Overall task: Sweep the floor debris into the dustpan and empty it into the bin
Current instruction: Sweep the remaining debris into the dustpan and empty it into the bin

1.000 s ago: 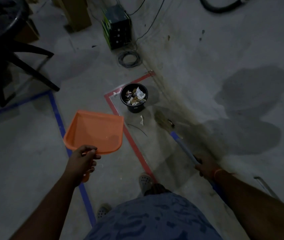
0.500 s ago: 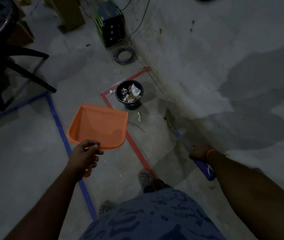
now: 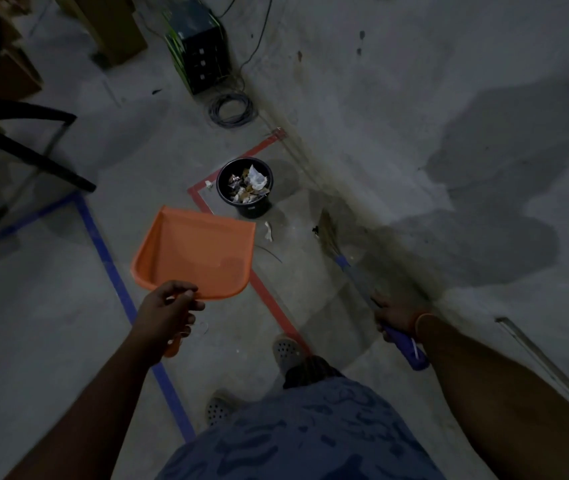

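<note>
While left hand [image 3: 167,308] grips orange dustpan [image 3: 196,252] mid-frame, right hand [image 3: 395,313] grips broom [image 3: 356,275]; filled bin [image 3: 245,187] above centre.

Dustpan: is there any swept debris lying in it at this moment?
No; the orange dustpan held by the left hand shows a bare inner surface, while scraps fill the black bin.

Dustpan [image 3: 194,252] handle mostly hidden inside the left hand [image 3: 167,310]. Broom [image 3: 359,278] shaft covered where the right hand [image 3: 395,315] grips. Chair [image 3: 6,133] cut off at the left edge. Bin [image 3: 245,187] contents too small and dim to identify.
</note>
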Motion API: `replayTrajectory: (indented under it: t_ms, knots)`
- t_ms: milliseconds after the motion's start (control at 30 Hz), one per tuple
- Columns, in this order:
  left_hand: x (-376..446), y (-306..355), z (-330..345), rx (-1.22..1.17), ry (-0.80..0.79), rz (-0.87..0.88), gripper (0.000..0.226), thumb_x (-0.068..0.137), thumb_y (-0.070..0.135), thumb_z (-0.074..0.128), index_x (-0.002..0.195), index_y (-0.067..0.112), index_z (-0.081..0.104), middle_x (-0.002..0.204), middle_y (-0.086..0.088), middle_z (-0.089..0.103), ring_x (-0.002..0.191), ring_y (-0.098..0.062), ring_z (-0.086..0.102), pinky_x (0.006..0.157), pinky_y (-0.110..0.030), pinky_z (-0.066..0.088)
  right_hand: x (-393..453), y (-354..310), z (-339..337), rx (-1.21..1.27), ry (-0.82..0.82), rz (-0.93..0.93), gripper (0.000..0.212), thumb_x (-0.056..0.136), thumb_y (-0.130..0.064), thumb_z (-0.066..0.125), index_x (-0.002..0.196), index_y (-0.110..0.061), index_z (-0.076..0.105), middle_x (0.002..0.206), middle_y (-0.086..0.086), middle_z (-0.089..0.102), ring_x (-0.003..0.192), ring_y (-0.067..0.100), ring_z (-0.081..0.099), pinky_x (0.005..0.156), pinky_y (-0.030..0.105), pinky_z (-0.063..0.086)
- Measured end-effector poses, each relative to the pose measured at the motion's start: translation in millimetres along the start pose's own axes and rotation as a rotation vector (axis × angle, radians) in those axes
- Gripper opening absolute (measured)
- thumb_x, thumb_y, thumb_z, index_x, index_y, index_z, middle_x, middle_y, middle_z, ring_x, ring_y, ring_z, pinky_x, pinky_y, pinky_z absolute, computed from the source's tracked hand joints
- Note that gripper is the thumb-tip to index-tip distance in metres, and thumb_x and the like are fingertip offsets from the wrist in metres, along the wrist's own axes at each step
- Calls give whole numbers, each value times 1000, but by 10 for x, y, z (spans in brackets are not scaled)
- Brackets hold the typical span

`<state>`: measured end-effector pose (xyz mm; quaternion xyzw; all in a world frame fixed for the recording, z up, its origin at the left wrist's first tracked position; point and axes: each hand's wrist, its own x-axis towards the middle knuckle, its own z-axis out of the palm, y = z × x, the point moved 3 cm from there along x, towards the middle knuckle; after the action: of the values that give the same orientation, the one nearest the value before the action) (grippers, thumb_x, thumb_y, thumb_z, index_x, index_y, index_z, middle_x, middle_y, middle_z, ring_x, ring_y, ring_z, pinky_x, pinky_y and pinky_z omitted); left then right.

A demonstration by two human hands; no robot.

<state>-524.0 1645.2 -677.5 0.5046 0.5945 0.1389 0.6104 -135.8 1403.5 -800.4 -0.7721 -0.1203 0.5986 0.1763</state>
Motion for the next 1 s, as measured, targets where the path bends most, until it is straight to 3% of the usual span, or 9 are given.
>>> replayTrajectory:
  t_ms: [67,133,400,633,833,1000]
  knots:
    - [-4,-6,7,-8,-5,2,13,103,13,58,113,7,65,94,-25,73,58,-21,56,50,-27,43,44,44,19,42,7,-5,54,93,3,45,137,-28,42,81,17,52,58,23,49,51,30,42]
    - [-10,-12,6,-1,-3,0,13,103,13,58,112,8,65,93,-24,73,58,-21,57,51,-28,43,71,81,47,52,20,11,52,95,-2,46,143,-23,41,79,16,53,59,23,50,52,30,42]
    - [-14,-52,-99,1,22,0,12,104,13,56,111,9,66,92,-22,73,59,-20,57,52,-30,43,48,139,202,-14,-35,19,49,95,-3,45,139,-24,47,76,13,51,55,19,48,48,27,40]
    - [-1,-47,-209,-40,55,10,12,104,13,56,110,7,65,91,-23,72,56,-18,56,49,-27,43,-94,178,130,-194,-35,-93,57,95,-13,53,144,-37,37,97,12,60,65,22,53,52,29,48]
    - [-46,-71,-300,-72,89,15,12,105,12,54,110,7,64,89,-21,72,53,-16,55,48,-26,42,47,-117,250,-331,47,-147,62,95,-11,54,150,-25,31,101,9,61,66,22,58,52,29,50]
    - [-78,-76,-383,-80,115,27,12,105,13,55,109,8,65,91,-23,72,55,-18,57,49,-28,43,138,-485,536,-522,-54,-175,62,95,-9,54,151,-18,29,124,19,57,72,22,58,60,32,50]
